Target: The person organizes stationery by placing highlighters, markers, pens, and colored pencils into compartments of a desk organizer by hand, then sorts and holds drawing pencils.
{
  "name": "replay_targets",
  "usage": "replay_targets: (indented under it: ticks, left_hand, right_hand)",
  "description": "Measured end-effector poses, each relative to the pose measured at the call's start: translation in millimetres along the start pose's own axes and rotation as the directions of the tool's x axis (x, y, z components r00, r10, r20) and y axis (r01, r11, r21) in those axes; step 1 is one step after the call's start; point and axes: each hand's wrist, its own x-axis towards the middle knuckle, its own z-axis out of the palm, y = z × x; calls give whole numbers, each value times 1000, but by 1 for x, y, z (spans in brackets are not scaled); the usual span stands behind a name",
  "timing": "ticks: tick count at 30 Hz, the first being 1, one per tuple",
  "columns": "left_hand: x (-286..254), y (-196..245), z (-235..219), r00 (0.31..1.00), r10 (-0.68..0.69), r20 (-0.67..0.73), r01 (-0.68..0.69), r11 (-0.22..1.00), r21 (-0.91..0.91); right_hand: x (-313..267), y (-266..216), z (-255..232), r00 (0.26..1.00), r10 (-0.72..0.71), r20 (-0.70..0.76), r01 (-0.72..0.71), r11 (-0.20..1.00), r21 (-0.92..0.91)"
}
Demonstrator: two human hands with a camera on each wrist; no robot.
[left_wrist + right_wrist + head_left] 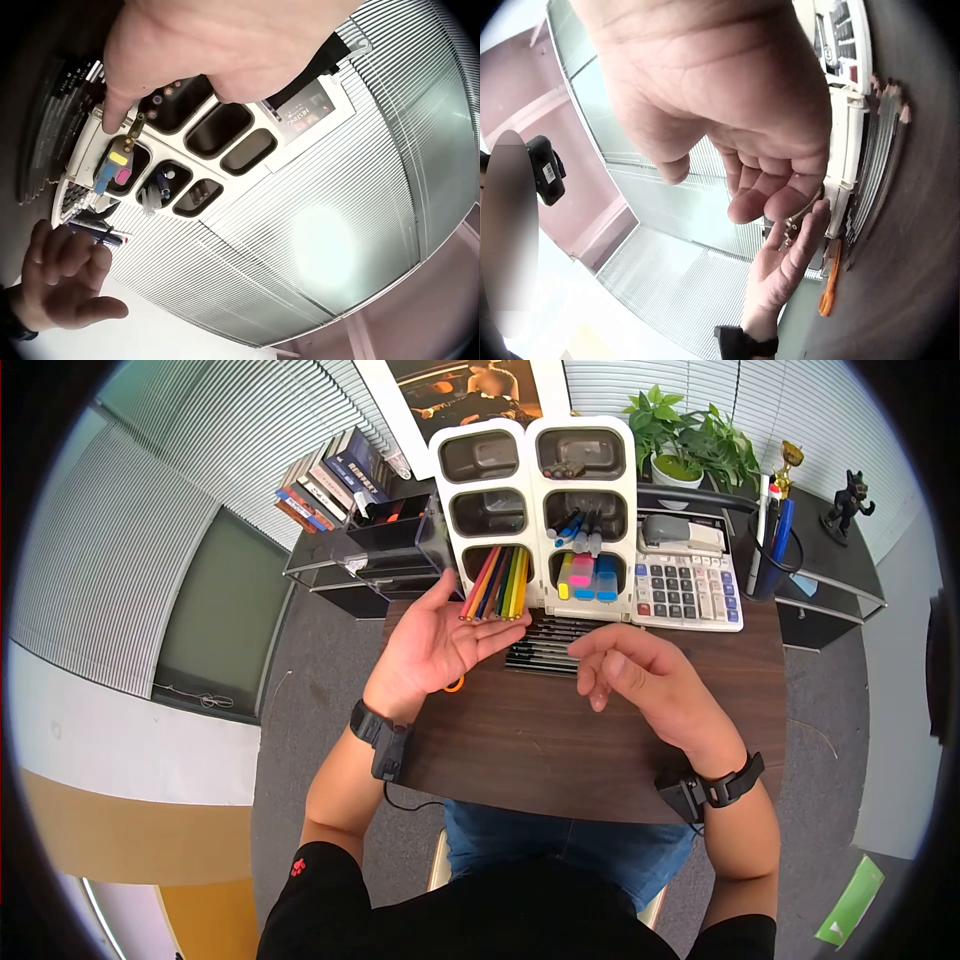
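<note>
My left hand (425, 650) is palm up with its fingers stretched out, at the lower ends of the colored pencils (497, 588) in the lower left compartment of a white organizer (532, 510). Whether the fingers touch the pencils, I cannot tell. The right hand (655, 685) hovers below the organizer, fingers loosely bent and empty; the right wrist view also shows this hand (727, 105) holding nothing. Highlighters (582, 580) stand in the lower right compartment, with pens (580, 532) above them. A row of dark pencils (545, 648) lies on the table between the hands.
A calculator (690, 595) and a mesh holder with pens (773, 555) are right of the organizer, with a potted plant (680, 455) behind. Books (330, 482) and a dark desk box (390, 535) are at the left. Orange scissors handles (828, 298) lie near the left hand.
</note>
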Motion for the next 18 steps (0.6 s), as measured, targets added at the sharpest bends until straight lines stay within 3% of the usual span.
replay_targets:
  ticks: [1,3,4,5,6,7,9,10,11,13,14,15,17,18]
  left_hand:
    - [-5,-1,-1,1000,-10,-5,10,1000,-2]
    - [-19,-6,-5,991,-29,-128,53,981,189]
    - [-33,-11,-3,989,-5,-145,54,940,338]
    - [-47,-15,2,988,-21,-151,69,943,325]
    - [-62,-19,8,986,-117,-122,166,816,553]
    - [-72,-25,13,970,-216,-115,228,627,745]
    - [-80,-43,16,916,-400,-2,211,479,852]
    - [-78,-51,11,856,-513,66,158,380,911]
    - [-74,-57,13,859,-507,69,162,396,904]
    - [-57,-65,30,614,-782,105,-57,89,994]
    - [-48,-71,34,564,-810,157,-113,113,987]
    - [-38,-78,38,570,-805,164,-113,121,986]
    - [-17,-91,43,434,-895,102,-44,92,995]
    - [-9,-96,43,400,-907,129,-9,136,991]
  right_hand:
    - [0,-1,0,1000,0,-21,0,1000,-4]
    - [-1,-1,-1,998,19,-55,-18,1000,4]
    - [0,-2,-2,991,30,-127,-50,986,-157]
    - [0,-3,-2,980,30,-197,-92,945,-314]
    - [0,-6,2,960,-75,-269,-100,806,-583]
    - [-1,-3,0,960,-58,-275,-117,807,-579]
    - [-1,6,-2,930,-339,-141,-17,345,-938]
    - [-2,8,-1,937,-325,-125,-26,293,-956]
    - [-3,9,0,944,-309,-117,-23,291,-956]
    - [-4,10,1,964,-251,-92,-42,198,-979]
    - [-4,11,0,967,-242,-82,-35,192,-981]
    - [-4,12,-1,971,-228,-68,-33,152,-988]
    - [-4,14,-3,977,-207,-48,-26,107,-994]
    - [-5,16,-3,976,-208,-59,-38,103,-994]
